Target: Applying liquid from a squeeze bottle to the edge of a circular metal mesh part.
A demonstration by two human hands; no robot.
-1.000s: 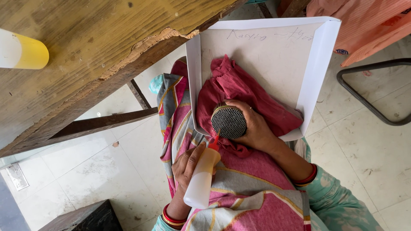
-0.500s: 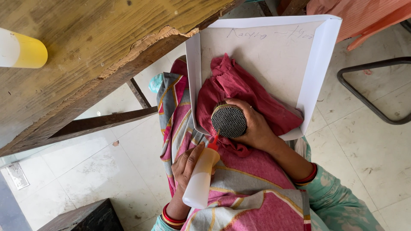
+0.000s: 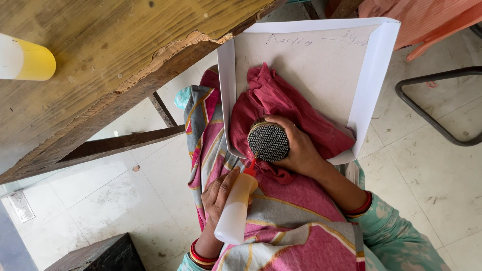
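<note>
Left hand (image 3: 219,195), near, over the lap: grip clamped on a squeeze bottle (image 3: 236,208), its red nozzle touching the round honeycomb mesh piece (image 3: 268,142). Right hand (image 3: 301,148): grip clamped around that piece, over a red cloth (image 3: 281,100). Farther: white cardboard tray (image 3: 371,75) under the cloth. Far left: wooden desk (image 3: 100,65).

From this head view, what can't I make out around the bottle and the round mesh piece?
- Nozzle tip of the squeeze bottle: too small to tell whether it touches the mesh disc.
- Disc's back and sides: hidden by the right hand.
- Tray floor under the red cloth: covered.
- Left hand palm side: hidden behind the bottle.
- Yellow-tipped bottle: cut off by the left edge.
</note>
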